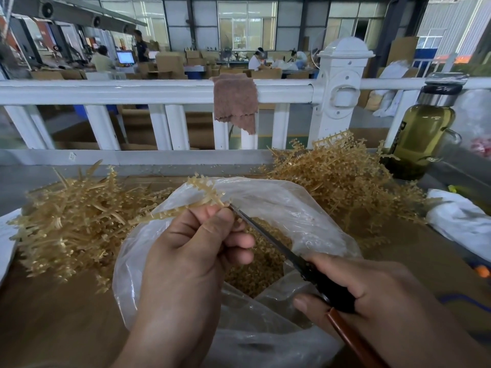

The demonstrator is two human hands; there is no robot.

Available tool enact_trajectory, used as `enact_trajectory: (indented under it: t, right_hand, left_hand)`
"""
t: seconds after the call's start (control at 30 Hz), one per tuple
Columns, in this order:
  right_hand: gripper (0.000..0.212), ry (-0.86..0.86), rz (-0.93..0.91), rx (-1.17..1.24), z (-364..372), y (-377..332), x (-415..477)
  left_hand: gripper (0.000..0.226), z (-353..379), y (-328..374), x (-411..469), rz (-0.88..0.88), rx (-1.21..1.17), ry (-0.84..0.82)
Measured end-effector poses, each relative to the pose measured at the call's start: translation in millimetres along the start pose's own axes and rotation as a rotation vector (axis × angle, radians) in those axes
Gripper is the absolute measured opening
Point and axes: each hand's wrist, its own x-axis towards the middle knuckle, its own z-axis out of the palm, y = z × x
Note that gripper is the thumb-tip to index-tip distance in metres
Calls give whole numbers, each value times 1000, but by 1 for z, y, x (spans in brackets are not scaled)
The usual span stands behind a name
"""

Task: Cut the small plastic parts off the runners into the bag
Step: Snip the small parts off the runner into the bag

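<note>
Two hands work over the open mouth of a clear plastic bag (305, 208) that stands at the middle of the brown worktop (53, 314). The left hand (196, 251) is curled, its thumb and fingertips pinching a tan runner (202, 187). The runner's toothed branches stick up and out to the left, above the bag's far rim.

The right hand (366, 288) is wrapped around the dark handles of the scissors (268, 235), low and to the right of the bag. The thin blades slant up and to the left across the opening, and their tip meets the runner just beside the left fingertips. Whether the blades are parted cannot be told.

Down inside the bag, below both hands, lies a heap of small cut parts (260, 264).

A pile of runners (71, 221) lies on the worktop left of the bag, and a second pile (340, 176) lies behind it to the right.

Beyond them runs a white railing (132, 91) with a brown cloth (235, 102) hung over its top bar. A bottle (422, 134) of yellowish liquid stands at the far right.
</note>
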Motion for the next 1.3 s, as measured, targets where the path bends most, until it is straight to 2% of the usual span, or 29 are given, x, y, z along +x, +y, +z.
enact_trajectory:
  t: [0.23,0.37,0.6,0.77,0.97,1.07,1.3]
  right_hand:
    - [59,-30,25,11,2,0,1]
    - [58,-46,13,13,4,2,3]
    - [57,-5,-17,43,8,5,5]
    - [59,21,-24,73,9,7,4]
    - [75,31,-34,34,10,7,4]
    - [72,33,-27,22,10,5,3]
    - [54,3,4,39,11,0,3]
  left_hand:
    - [7,-1,1,0,-19,7,12]
    - [14,-2,2,0,-22,15,11]
    - [22,0,-1,-4,45,105,24]
    - [19,2,-3,-5,66,105,24]
    - [13,1,-4,-3,78,89,8]
    - [19,1,-4,-4,80,84,9]
    - [14,0,-6,-4,64,96,11]
